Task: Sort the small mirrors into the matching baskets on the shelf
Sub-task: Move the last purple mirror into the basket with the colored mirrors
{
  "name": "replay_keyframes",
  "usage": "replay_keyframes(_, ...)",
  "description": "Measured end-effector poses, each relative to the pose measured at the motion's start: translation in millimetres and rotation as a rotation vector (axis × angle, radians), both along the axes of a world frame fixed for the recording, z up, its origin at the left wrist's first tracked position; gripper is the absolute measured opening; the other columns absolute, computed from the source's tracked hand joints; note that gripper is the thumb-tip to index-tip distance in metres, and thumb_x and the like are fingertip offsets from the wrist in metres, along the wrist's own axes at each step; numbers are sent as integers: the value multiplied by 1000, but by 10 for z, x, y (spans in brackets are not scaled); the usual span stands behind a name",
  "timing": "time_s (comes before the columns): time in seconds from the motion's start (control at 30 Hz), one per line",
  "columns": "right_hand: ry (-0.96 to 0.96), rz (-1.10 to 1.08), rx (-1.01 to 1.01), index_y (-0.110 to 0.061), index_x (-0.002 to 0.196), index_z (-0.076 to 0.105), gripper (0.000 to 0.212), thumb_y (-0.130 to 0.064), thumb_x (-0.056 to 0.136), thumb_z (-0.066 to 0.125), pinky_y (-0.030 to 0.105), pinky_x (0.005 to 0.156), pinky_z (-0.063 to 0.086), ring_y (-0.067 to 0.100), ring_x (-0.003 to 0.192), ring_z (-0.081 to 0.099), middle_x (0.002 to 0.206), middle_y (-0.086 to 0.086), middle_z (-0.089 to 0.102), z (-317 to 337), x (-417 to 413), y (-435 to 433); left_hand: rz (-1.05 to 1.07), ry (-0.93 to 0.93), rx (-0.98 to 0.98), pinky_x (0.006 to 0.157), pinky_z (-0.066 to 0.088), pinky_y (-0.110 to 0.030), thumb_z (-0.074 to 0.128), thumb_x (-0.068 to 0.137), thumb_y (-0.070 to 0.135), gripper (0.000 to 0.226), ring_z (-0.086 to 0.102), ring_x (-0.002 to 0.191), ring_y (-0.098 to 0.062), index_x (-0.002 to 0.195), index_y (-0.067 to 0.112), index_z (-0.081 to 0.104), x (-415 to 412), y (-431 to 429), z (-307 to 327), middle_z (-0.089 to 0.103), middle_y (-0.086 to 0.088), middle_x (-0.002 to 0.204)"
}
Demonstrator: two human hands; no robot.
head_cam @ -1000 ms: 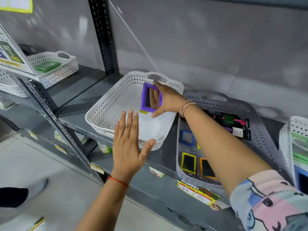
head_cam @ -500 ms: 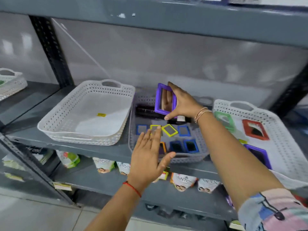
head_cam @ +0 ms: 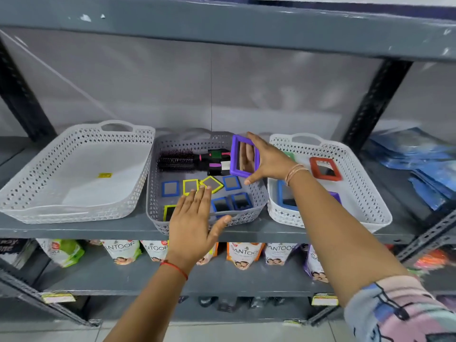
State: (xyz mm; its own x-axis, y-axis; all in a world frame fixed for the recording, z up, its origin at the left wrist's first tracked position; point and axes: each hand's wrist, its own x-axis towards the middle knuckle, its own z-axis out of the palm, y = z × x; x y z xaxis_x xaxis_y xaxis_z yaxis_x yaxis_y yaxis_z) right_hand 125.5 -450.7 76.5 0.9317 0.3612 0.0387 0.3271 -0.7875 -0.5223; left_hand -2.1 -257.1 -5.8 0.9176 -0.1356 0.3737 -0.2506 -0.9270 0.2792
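Note:
My right hand (head_cam: 269, 161) grips a purple-framed mirror (head_cam: 244, 156) upright, above the right rear corner of the grey basket (head_cam: 158, 213). That basket holds several small blue and yellow framed mirrors, among them a tilted yellow mirror (head_cam: 211, 184). My left hand (head_cam: 195, 218) hovers flat and open over the grey basket's front edge, holding nothing. To the left stands a white basket (head_cam: 74, 208) containing only a yellow sticker (head_cam: 104, 175). The white basket on the right (head_cam: 365, 193) holds a red mirror (head_cam: 325, 168), a blue mirror (head_cam: 286, 197) and others partly hidden by my arm.
Black hairbrushes (head_cam: 182, 160) lie at the back of the grey basket. A grey shelf board (head_cam: 222, 28) runs overhead. Blue packets (head_cam: 424, 164) are stacked at far right. Soap pouches (head_cam: 243, 254) line the lower shelf. Black uprights (head_cam: 372, 102) flank the bay.
The view has swung right from the left white basket to the grey one. My right hand has carried the purple mirror from over the left basket toward the right basket. My left hand stays open.

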Motion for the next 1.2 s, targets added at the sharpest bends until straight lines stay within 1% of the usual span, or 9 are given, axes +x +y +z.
replay_keyframes(0.2, 91, -148, -51, -16, 146, 5, 126, -9, 52, 87, 35, 115, 28, 26, 140, 25, 154, 8, 20, 122, 10, -643, 11, -3, -12, 100, 30, -43, 13, 92, 63, 83, 53, 114, -38, 125, -2, 52, 1, -6, 12, 56, -22, 124)
replay_keyframes(0.33, 312, -274, -88, -14, 147, 0, 129, 6, 51, 84, 18, 83, 48, 24, 123, 44, 124, 3, 42, 119, -39, -1178, 37, 8, -40, 97, 38, -48, 13, 91, 63, 83, 53, 114, -38, 125, -2, 52, 20, -34, 1, 58, -22, 123)
replay_keyframes(0.47, 488, -362, -215, -16, 147, -2, 124, 8, 57, 80, 36, 110, 34, 29, 132, 39, 109, -2, 57, -46, -148, -1529, 53, -2, -47, 97, 38, -49, 14, 91, 64, 83, 53, 114, -38, 124, -2, 53, 35, -43, -18, 58, -23, 122)
replay_keyframes(0.57, 610, -345, -272, -21, 146, 4, 111, 16, 64, 69, 22, 73, 48, 21, 108, 52, 105, 1, 50, -276, -209, -1633, 56, -16, -41, 95, 40, -50, 15, 92, 62, 82, 55, 112, -39, 122, -3, 54, 39, -52, -24, 59, -24, 120)
replay_keyframes(0.63, 683, -368, -228, -24, 145, 8, 97, 22, 72, 52, 19, 57, 42, 14, 90, 54, 105, 3, 53, -437, -227, -1646, 54, -20, -39, 94, 40, -50, 16, 92, 62, 81, 55, 111, -39, 122, -3, 54, 41, -55, -23, 59, -24, 119)
replay_keyframes(0.83, 550, -374, -398, -27, 146, 7, 95, 6, 73, 56, 32, 90, 42, 22, 115, 45, 124, -3, 34, -515, -244, -1680, 54, -25, -37, 95, 39, -51, 15, 92, 63, 83, 54, 113, -40, 122, -3, 54, 42, -44, -47, 58, -25, 120)
replay_keyframes(0.97, 547, -358, -495, -28, 146, 5, 87, 0, 81, 54, 35, 93, 41, 30, 134, 34, 155, 8, 15, -529, -252, -1666, 58, -24, -37, 96, 38, -50, 15, 92, 63, 83, 54, 113, -40, 123, -4, 53, 44, -46, -50, 58, -25, 121)
replay_keyframes(1.1, 553, -364, -480, -30, 146, -2, 93, 2, 80, 56, 24, 74, 43, 15, 125, 30, 156, -3, 5, -503, -238, -1675, 64, -26, -40, 96, 37, -50, 14, 92, 63, 83, 53, 113, -40, 123, -3, 53, 41, -52, -50, 59, -25, 120)
replay_keyframes(1.2, 518, -318, -450, -25, 146, -7, 113, -6, 70, 74, 41, 114, 27, 24, 145, 6, 158, 0, -6, -349, -249, -1676, 65, -29, -43, 96, 37, -51, 13, 92, 63, 84, 53, 114, -40, 123, -3, 53, 40, -56, -47, 59, -25, 120)
